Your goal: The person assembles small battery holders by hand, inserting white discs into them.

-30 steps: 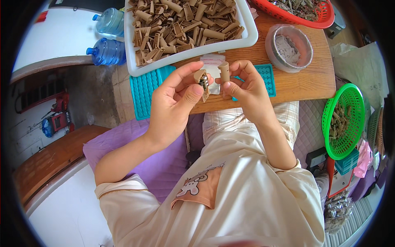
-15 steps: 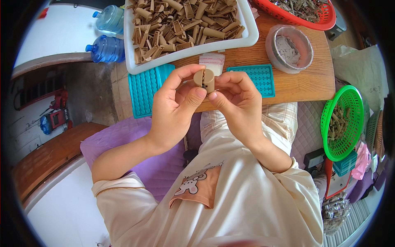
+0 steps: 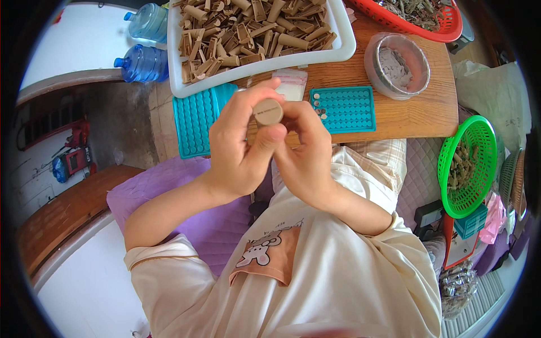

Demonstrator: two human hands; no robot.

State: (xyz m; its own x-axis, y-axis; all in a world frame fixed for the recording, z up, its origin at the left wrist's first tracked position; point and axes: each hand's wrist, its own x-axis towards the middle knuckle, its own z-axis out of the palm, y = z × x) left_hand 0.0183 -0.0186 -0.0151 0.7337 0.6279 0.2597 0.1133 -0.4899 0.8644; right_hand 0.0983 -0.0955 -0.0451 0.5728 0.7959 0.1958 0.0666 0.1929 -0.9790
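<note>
A tan plastic cylinder (image 3: 267, 112) is held up between both hands over the table's near edge, its round flat end facing up. The thumb and fingers of my left hand (image 3: 236, 147) close around its left side. My right hand (image 3: 306, 155) grips it from the right, fingers curled and the thumb tucked low; most of the cylinder's length is hidden behind the hands. Beyond the right hand lies a teal grid tray (image 3: 352, 110) with several small round metallic pieces at its left end. Another teal tray (image 3: 194, 127) lies past the left hand.
A white bin (image 3: 177, 73) heaped with tan half-shell parts (image 3: 253, 34) stands at the back. To its right are a red basket (image 3: 445, 31) and a plastic-lined tub (image 3: 372, 67) of small pale pieces. A green basket (image 3: 487, 169) stands at right; blue water jugs (image 3: 143, 63) are far left.
The cylinder has tipped so its end faces up, and its split side no longer shows. My right hand has shifted left and curled inward, uncovering the metallic pieces in the right tray.
</note>
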